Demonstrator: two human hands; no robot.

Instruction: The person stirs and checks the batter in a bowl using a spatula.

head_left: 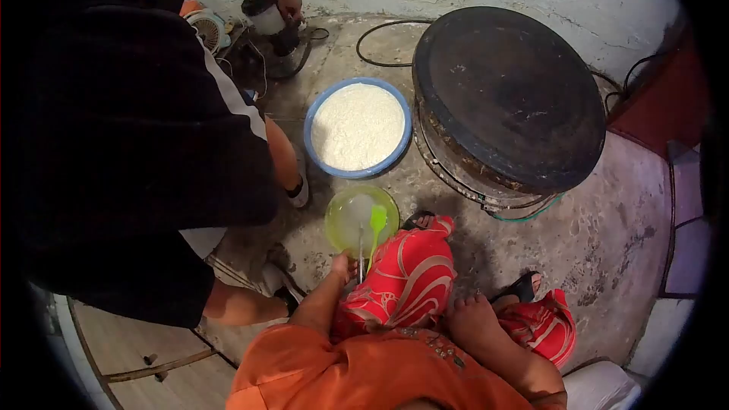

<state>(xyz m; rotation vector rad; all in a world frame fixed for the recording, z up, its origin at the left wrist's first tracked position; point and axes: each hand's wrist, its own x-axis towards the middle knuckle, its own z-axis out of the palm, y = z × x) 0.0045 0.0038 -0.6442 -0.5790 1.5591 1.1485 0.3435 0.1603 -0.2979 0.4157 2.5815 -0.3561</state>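
Observation:
On the floor in front of me stands a yellow-green bowl [334,216] with a cloudy pale liquid in it. My left hand [345,266] is at its near rim, fingers curled against the edge and partly hidden. A bright green spatula [377,219] and a metal-handled utensil [361,254] lean in the bowl, their handles towards me. My right hand [472,317] lies on my leg beside the red patterned cloth [406,273], holding nothing. Beyond the bowl, a blue-rimmed basin [310,137] holds a white, lumpy-surfaced mass [358,127].
At the right is a large round dark griddle [512,99] on a stand, with cables around it. To my left stands another person [137,121] in dark clothes, whose hand [288,6] is on a blender-like appliance [266,19]. A small fan [208,30] sits by the wall.

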